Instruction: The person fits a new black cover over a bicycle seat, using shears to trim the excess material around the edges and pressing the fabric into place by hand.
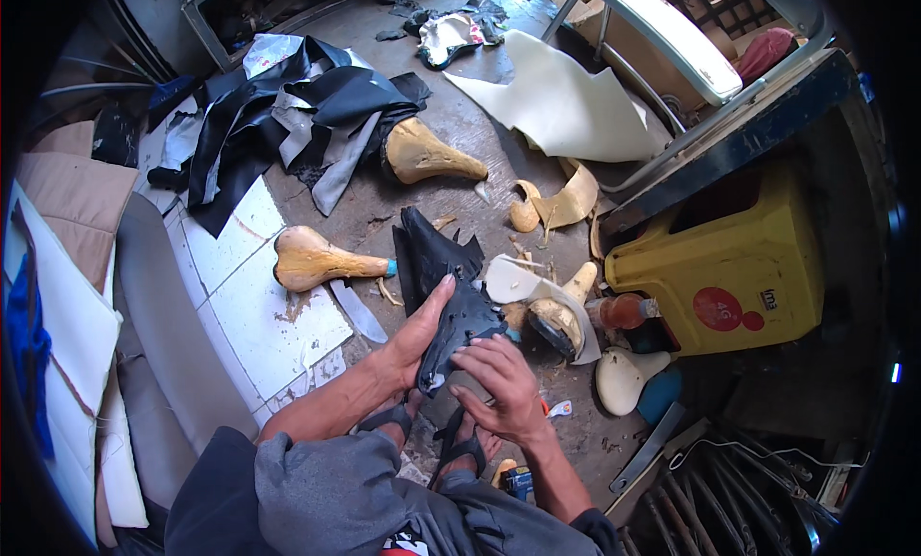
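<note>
A black bicycle saddle [459,318] is in front of me, tilted, with loose black cover flaps standing up at its far end. Along its left side my left hand [414,340] is closed round it, thumb on top. My right hand [504,383] is closed on the near right edge, fingers bent over the black material and thumb lower down. Whatever lies under those fingertips is hidden. Left of the saddle, a knife [359,312] lies on the floor beside a bare yellowish foam saddle [321,259].
Another foam saddle [427,155] lies farther off, near black sheet scraps [288,115] and a cream sheet [566,100]. To the right are a bottle [624,311], a yellow plastic container [729,259] and a cream saddle [628,378]. Dark metal tubes [710,508] fill the lower right.
</note>
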Tool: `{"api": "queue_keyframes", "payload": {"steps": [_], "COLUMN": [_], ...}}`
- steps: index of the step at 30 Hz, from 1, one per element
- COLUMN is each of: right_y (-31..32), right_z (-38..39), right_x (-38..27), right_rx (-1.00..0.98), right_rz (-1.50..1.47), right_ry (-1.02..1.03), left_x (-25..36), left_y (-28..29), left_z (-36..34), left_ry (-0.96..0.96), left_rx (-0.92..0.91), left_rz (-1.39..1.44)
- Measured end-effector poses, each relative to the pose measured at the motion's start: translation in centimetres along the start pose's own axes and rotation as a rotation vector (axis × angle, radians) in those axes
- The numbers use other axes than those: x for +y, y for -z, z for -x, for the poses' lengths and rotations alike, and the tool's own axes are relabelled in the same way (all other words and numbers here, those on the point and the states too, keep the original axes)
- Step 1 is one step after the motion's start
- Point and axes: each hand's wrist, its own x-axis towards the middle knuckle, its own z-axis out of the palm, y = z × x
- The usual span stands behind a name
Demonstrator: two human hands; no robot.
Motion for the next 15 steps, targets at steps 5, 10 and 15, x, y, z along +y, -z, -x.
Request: {"api": "queue_keyframes", "payload": {"steps": [5,10,15], "right_y": [0.5,-0.2,-0.5], "right_z": [-1.2,-0.5,-0.2], "right_x": [-1.4,0.1,0.0], "right_rx": [-0.102,-0.032,-0.071], "right_rz": [-0.148,-0.217,-0.174], "right_ry": [-0.052,-0.018,0.027], "left_x": [0.4,0.1,-0.2], "left_y": [0.0,-0.4,-0.1], "left_z": [0.1,0.1,0.1], "left_ry": [0.024,0.068,0.104], "left_rx": [-0.014,-0.024,-0.060], "left_rz": [-0.021,0.033,0.040]}}
